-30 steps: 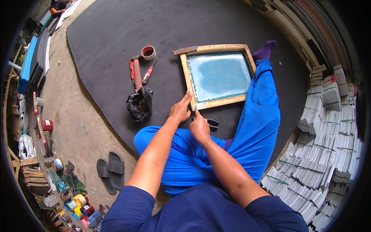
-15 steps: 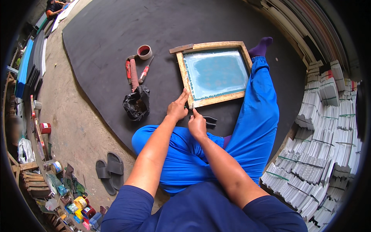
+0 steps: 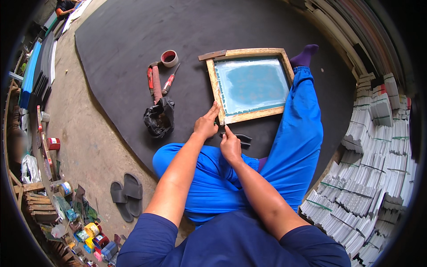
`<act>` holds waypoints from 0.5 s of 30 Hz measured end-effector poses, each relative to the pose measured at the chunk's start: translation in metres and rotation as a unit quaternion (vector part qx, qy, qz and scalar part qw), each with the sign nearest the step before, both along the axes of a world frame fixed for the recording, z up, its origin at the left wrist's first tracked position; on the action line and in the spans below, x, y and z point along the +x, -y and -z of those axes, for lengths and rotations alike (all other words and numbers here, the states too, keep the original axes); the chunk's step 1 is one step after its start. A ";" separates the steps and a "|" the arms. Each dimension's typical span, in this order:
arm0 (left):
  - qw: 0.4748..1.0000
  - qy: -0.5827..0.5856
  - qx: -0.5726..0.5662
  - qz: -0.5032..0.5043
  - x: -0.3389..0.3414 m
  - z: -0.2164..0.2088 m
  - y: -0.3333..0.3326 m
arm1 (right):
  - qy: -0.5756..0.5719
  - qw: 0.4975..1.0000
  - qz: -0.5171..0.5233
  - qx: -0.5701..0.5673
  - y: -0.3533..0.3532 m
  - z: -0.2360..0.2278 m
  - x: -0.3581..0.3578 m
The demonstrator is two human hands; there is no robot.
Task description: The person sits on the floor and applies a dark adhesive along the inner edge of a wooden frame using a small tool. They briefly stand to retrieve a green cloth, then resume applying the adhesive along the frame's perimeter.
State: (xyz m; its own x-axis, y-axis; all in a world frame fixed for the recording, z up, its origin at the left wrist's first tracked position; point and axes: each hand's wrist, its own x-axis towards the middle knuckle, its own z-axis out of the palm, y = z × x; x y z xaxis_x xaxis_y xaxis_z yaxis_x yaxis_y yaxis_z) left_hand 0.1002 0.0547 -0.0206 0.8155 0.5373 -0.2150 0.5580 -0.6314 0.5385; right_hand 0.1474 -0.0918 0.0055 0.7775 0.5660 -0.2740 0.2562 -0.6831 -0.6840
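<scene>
A wooden screen-printing frame (image 3: 250, 117) with a blue-green mesh lies on the black sheet, its right side against my leg. My left hand (image 3: 207, 122) rests on the left side of the frame near its near-left corner, fingers stretched along the wood. At that same corner my right hand (image 3: 231, 144) is closed in a pinch, its fingertips pointing at the wood. Something small and thin seems to be between the fingers, too small to name. Black-handled pliers (image 3: 243, 139) lie just beyond my right hand, partly hidden by it. A short brown wooden strip (image 3: 212, 55) sits at the far-left corner.
Left of the frame are a tape roll (image 3: 169, 58), a red-handled screwdriver (image 3: 169, 83), a hammer-like tool with a wrapped handle (image 3: 156, 84) and a black plastic bag (image 3: 159, 118). Sandals (image 3: 126, 196) and paint cans (image 3: 93, 229) stand left; bundled white stacks (image 3: 356, 191) line the right.
The view has shifted slightly, so most things sit a little further right. Both hands keep their places at the frame's near-left corner.
</scene>
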 end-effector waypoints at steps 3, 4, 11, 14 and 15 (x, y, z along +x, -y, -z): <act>1.000 0.000 -0.003 0.002 0.001 -0.001 0.001 | -0.124 0.968 0.064 0.209 0.011 0.057 0.005; 1.000 0.006 -0.001 0.002 0.001 0.004 0.001 | -0.289 0.931 0.127 0.183 0.016 0.059 0.008; 1.000 0.008 0.005 0.006 0.003 0.005 -0.001 | -0.276 0.943 0.079 0.167 0.021 0.032 0.017; 1.000 0.007 0.004 -0.004 -0.005 0.009 -0.004 | 0.014 0.999 -0.036 0.025 0.019 0.017 0.009; 1.000 0.006 0.007 -0.006 -0.007 0.010 -0.004 | -0.032 0.999 -0.026 -0.008 0.014 -0.009 0.007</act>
